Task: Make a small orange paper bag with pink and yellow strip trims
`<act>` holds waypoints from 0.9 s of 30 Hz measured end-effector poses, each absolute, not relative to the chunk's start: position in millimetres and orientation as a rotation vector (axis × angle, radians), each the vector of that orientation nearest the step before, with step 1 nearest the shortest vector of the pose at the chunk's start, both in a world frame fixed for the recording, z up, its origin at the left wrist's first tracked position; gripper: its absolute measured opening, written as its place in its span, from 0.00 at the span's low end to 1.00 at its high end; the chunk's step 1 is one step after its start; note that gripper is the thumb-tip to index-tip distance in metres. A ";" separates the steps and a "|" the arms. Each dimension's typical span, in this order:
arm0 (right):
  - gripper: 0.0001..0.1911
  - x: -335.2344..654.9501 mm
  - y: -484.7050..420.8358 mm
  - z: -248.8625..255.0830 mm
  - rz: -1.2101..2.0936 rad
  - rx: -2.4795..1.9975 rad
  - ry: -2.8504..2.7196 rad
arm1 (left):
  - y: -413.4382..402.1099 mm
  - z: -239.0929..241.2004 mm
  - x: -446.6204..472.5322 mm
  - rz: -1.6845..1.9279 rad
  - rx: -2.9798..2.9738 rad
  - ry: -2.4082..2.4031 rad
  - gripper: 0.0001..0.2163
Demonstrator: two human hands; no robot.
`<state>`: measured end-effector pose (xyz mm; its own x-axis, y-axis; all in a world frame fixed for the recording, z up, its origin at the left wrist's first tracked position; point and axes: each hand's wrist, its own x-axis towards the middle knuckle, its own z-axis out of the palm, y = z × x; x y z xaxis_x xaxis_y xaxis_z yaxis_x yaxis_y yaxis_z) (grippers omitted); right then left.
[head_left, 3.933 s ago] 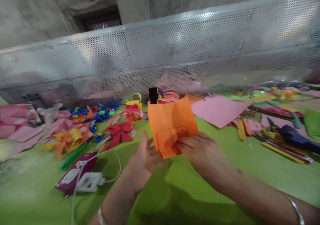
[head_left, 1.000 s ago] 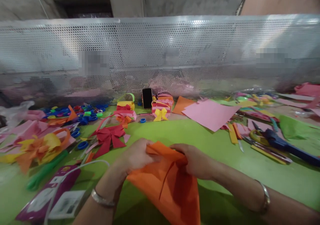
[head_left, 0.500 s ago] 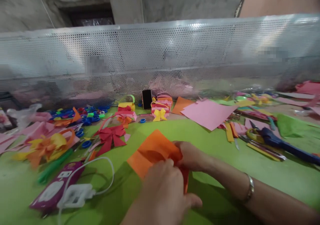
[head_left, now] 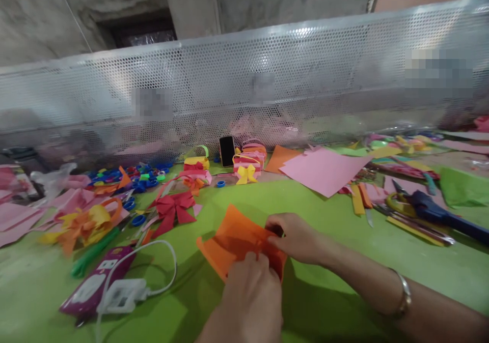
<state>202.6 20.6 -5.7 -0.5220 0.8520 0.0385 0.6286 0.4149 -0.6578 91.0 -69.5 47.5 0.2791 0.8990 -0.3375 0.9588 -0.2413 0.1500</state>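
Note:
A folded orange paper sheet (head_left: pixel 233 238) lies low over the green table (head_left: pixel 336 221) in front of me. My right hand (head_left: pixel 296 238) pinches its right edge, fingers closed on the paper. My left hand (head_left: pixel 250 297) comes in from below with its back toward the camera, its fingertips pressed on the paper's near edge. The sheet bends upward at its far corner.
A red paper bow (head_left: pixel 171 208), an orange-yellow bow (head_left: pixel 86 223), small striped paper baskets (head_left: pixel 246 165), a black phone (head_left: pixel 226 151), a pink sheet (head_left: pixel 323 170), a blue glue gun (head_left: pixel 435 210) and a purple box with white charger (head_left: pixel 103 287) surround me. A perforated metal screen (head_left: pixel 267 83) backs the table.
The orange paper went from held upright, to bunched between both hands, to low over the table. My left hand moved to its near edge; the view shifted slightly.

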 end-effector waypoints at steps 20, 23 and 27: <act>0.13 214.6 14.7 18.0 0.723 -1.503 -2.564 | -54.3 13.5 67.0 -0.325 2.453 1.485 0.14; 0.12 215.4 11.0 20.2 0.711 -1.453 -2.652 | -59.6 -8.2 61.5 -0.050 2.630 1.512 0.14; 0.12 215.8 10.4 18.5 0.777 -1.420 -2.658 | -64.4 -23.6 57.4 0.174 2.797 1.460 0.13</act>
